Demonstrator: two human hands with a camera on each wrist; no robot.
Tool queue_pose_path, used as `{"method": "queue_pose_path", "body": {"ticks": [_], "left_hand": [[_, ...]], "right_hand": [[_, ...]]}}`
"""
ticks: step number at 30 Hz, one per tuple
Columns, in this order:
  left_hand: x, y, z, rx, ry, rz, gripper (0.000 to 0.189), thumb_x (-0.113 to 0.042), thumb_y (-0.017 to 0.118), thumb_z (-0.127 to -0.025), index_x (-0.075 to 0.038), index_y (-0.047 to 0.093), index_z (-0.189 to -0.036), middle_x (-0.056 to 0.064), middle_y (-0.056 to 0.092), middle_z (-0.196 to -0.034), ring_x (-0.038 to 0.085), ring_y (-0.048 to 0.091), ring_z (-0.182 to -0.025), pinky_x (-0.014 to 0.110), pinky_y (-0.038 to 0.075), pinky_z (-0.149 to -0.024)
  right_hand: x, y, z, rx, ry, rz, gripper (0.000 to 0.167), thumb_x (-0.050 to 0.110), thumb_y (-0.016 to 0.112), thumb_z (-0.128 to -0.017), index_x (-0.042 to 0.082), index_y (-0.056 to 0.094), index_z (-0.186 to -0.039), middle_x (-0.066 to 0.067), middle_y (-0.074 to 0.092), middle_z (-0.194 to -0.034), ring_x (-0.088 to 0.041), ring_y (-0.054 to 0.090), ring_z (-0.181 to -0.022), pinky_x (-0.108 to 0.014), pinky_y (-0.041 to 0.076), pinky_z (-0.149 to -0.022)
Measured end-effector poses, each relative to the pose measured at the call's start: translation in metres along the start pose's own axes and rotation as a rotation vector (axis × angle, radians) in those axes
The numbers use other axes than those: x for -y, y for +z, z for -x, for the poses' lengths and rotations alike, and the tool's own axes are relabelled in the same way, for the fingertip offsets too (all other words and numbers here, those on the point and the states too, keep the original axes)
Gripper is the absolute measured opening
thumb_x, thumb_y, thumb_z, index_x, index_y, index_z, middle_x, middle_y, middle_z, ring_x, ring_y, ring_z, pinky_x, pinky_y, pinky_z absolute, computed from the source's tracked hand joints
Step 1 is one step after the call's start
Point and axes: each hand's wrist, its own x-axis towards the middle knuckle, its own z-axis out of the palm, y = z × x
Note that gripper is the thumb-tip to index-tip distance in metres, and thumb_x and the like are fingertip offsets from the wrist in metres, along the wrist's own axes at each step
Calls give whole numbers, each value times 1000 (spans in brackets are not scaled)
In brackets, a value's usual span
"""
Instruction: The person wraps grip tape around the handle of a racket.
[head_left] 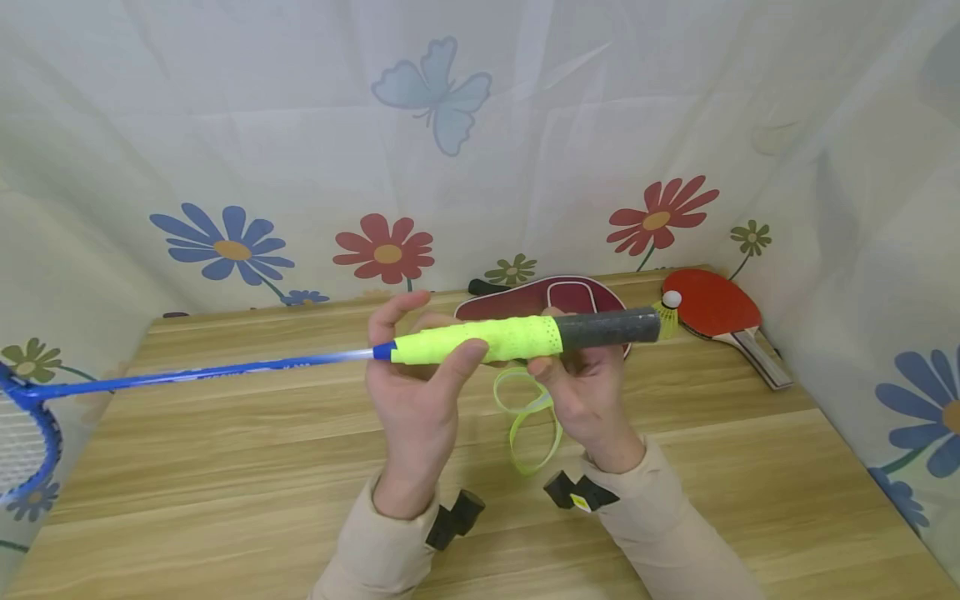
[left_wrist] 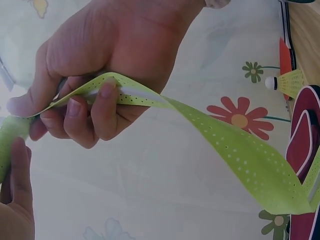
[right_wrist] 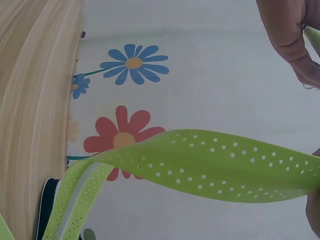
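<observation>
A blue badminton racket is held level above the table, its strung head cut off at the left edge. My left hand grips its handle, thumb in front. Bright yellow perforated grip tape wraps the left part of the handle; the end at right is bare black. My right hand is at the edge of the wrapping. In the left wrist view, the fingers of that right hand curl round the loose tape. From there the tape hangs twisted, its lower part forming loops.
Behind the hands, a dark red padded case lies on the wooden table. A yellow shuttlecock and a red table tennis bat are at the back right. Flower-printed white cloth stands behind the table and at its sides.
</observation>
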Motion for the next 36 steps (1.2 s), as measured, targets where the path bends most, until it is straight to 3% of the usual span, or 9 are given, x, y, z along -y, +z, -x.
{"method": "queue_pose_path", "body": {"ticks": [3, 6, 11, 15, 19, 24, 28, 32, 36], "left_hand": [[0, 0, -1, 32, 18, 30, 50, -2, 78, -81, -2, 47, -121, 9, 63, -84, 22, 66, -69, 36, 60, -64], [0, 0, -2, 33, 32, 32, 49, -2, 77, -82, -1, 48, -121, 9, 62, -81, 23, 65, -64, 37, 60, -60], [-2, -1, -2, 6, -9, 6, 44, 0, 76, -83, -3, 50, -118, 9, 61, -80, 22, 64, -59, 35, 59, -53], [-2, 0, -2, 3, -58, -16, 43, -8, 77, -84, -6, 51, -117, 8, 61, -82, 20, 62, -59, 33, 57, -51], [0, 1, -1, 42, -93, -6, 50, -21, 79, -84, -9, 47, -121, 4, 62, -92, 16, 61, -76, 27, 56, -66], [1, 4, 1, 162, -79, 46, 58, -10, 75, -85, -12, 37, -130, 2, 61, -101, 15, 58, -90, 23, 52, -77], [1, 5, 1, 244, -37, 63, 62, -4, 71, -88, -12, 32, -135, 4, 58, -99, 16, 58, -88, 26, 54, -79], [2, 4, 1, 265, -31, 48, 63, -11, 74, -86, -7, 39, -138, 4, 58, -95, 15, 60, -82, 25, 56, -74], [3, 2, 1, 282, -25, 45, 53, -16, 76, -84, -7, 57, -132, 7, 63, -109, 15, 66, -84, 29, 59, -73]], "right_hand": [[-1, 0, -1, -1, 14, -4, 34, 30, 74, -85, 11, 69, -112, 0, 71, -101, -12, 65, -90, -26, 55, -80], [-1, -1, 0, -6, 52, 11, 41, 32, 74, -85, 11, 65, -119, -3, 68, -112, -11, 63, -93, -26, 53, -83], [0, -1, 2, 9, 76, -4, 49, 31, 74, -85, 10, 59, -127, -6, 61, -127, -9, 63, -94, -23, 52, -84], [0, 0, 3, -2, 27, -16, 40, 24, 76, -86, 6, 61, -119, -5, 66, -116, -12, 64, -96, -24, 54, -83], [-2, -2, 2, -68, -35, -14, 40, 21, 77, -85, -1, 59, -114, -6, 68, -110, -14, 66, -94, -25, 55, -81], [-2, -3, -2, -152, -66, -12, 37, 26, 78, -84, 1, 62, -107, -4, 70, -99, -13, 65, -87, -25, 55, -76], [0, -2, -5, -144, -52, -103, 32, 23, 78, -84, 3, 64, -103, -1, 69, -87, -9, 56, -65, -20, 50, -59], [3, -1, -7, -124, -51, -210, 28, 19, 78, -85, 2, 64, -102, 0, 62, -74, -9, 42, -52, -19, 38, -46], [7, 0, -8, -92, -49, -275, 24, 16, 76, -86, 2, 63, -100, -1, 53, -67, -11, 35, -48, -21, 30, -42]]}}
